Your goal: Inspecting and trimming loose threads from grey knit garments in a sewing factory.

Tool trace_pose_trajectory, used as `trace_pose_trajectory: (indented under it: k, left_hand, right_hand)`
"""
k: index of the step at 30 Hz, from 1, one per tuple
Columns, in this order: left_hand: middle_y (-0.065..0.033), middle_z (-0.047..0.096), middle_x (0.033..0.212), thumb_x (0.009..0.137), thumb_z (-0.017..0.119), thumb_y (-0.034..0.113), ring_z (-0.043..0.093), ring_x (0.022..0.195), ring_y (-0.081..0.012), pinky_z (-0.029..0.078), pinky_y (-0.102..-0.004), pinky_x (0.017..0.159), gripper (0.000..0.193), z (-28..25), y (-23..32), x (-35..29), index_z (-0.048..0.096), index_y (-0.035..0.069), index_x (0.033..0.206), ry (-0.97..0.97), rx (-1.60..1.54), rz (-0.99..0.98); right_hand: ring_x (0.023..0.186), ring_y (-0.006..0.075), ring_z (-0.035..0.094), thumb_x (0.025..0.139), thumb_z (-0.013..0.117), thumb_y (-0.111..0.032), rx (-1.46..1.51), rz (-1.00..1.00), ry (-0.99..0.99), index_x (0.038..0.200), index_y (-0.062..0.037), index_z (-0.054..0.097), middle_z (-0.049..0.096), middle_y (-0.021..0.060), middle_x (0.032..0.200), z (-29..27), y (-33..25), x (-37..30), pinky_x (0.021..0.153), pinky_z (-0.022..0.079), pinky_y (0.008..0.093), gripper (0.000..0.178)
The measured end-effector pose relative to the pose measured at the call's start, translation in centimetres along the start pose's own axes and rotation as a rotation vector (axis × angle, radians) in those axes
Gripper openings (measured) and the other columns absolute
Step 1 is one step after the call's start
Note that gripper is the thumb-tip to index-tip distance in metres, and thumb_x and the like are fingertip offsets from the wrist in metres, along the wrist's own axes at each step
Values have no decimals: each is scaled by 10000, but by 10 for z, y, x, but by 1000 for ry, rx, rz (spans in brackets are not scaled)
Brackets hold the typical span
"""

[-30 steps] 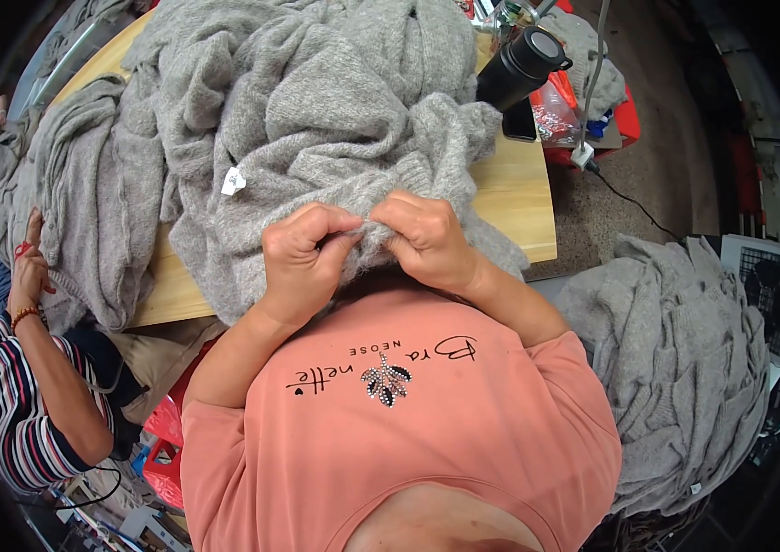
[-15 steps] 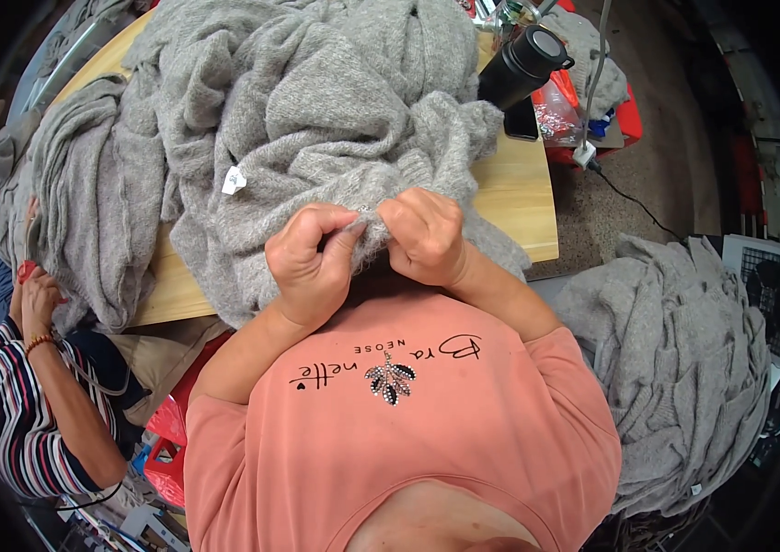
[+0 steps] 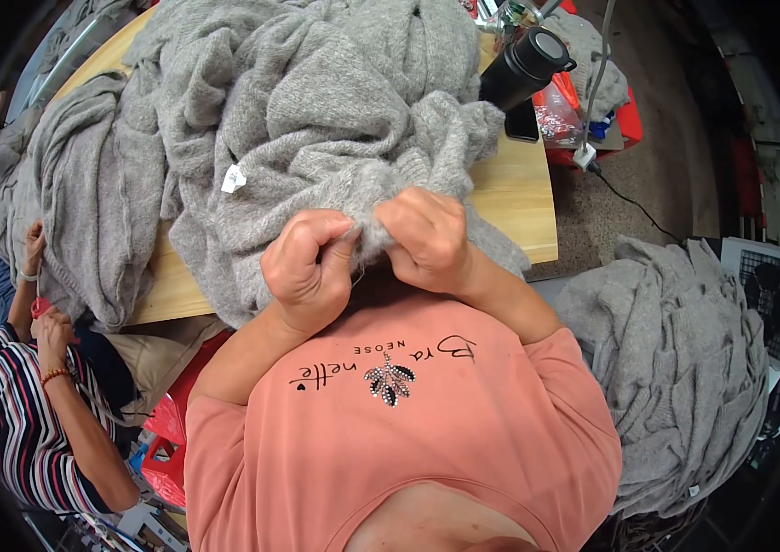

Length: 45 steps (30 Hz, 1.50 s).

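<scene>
The step in hand looks like close two-handed work on one small spot of a grey knit cloth (image 3: 339, 101), which lies heaped over the tabletop (image 3: 528, 198) with its near edge drawn up in front of the person's chest. The left hand (image 3: 307, 267) is curled, its thumb and forefinger meeting in a pinch on that edge, with a small gap behind the tips. The right hand (image 3: 425, 237) is curled too, its fingers folded in and its tips gripping the same edge just beside the left hand's. A short stretch of fuzzy knit shows between them. A fine loose strand seems to hang below; whether either hand has hold of a thread or a small tool, I cannot tell.

The next move, I judge, calls for both pinches to stay firm and close together, so that the spot keeps its place against the weight of the heap. Since the knit looks soft and stretchy, a hard tug could pull it out of shape. Small finger movements suit it better than a wide sweep of the arms. A white tag (image 3: 235, 179) lies on the cloth, well apart from the left hand. A black bottle (image 3: 523, 69) stands on the tabletop beyond the right hand.
</scene>
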<state>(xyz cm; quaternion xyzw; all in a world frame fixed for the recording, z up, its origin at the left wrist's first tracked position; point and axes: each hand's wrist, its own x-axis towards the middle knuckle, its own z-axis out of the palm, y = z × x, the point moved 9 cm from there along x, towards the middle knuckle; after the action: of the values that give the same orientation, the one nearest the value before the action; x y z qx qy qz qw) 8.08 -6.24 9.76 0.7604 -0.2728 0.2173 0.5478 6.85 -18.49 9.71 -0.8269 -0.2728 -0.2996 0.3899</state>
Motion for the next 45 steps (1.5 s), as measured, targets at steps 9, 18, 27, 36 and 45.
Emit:
trace_pose_trajectory:
  k: [9, 18, 27, 36, 45]
  left_hand:
    - [-131, 589, 722, 671, 630, -99, 584, 587, -228, 471, -274, 497, 194, 3, 27, 5, 562, -8, 829, -93, 74, 217]
    - [-135, 563, 718, 587, 581, -117, 542, 528, -206, 441, -269, 428, 289, 9, 39, -5, 565, -45, 866, -104, 214, 420]
    - [-147, 560, 702, 592, 553, -126, 541, 507, -207, 439, -275, 404, 268, 8, 47, -10, 559, -67, 854, -96, 148, 508]
    - [-142, 555, 683, 597, 554, -115, 526, 482, -200, 424, -269, 388, 204, 15, 52, -8, 547, -69, 796, -151, 66, 488]
    - [-141, 579, 714, 629, 621, -49, 542, 536, -219, 443, -285, 452, 194, 8, 40, 7, 564, -36, 814, -129, 31, 267]
  right_hand:
    - [542, 203, 520, 613, 584, 66, 506, 330, -131, 777, 17, 587, 540, 83, 643, 4, 16, -7, 492, 395, 282, 171]
    - [504, 259, 493, 540, 536, 37, 155, 153, -29, 702, -27, 528, 455, 94, 601, 3, 0, 3, 438, 400, 340, 175]
    - [526, 239, 546, 516, 558, 45, 282, -82, 55, 821, 4, 563, 565, 105, 677, -13, -9, 7, 435, 408, 304, 308]
    - [498, 228, 511, 532, 582, 11, -11, -213, 78, 879, 25, 533, 530, 100, 668, -16, -23, -6, 415, 403, 309, 351]
    - [499, 225, 503, 606, 573, -42, 54, -265, 77, 890, 35, 524, 537, 107, 689, -23, -25, -9, 417, 407, 321, 299]
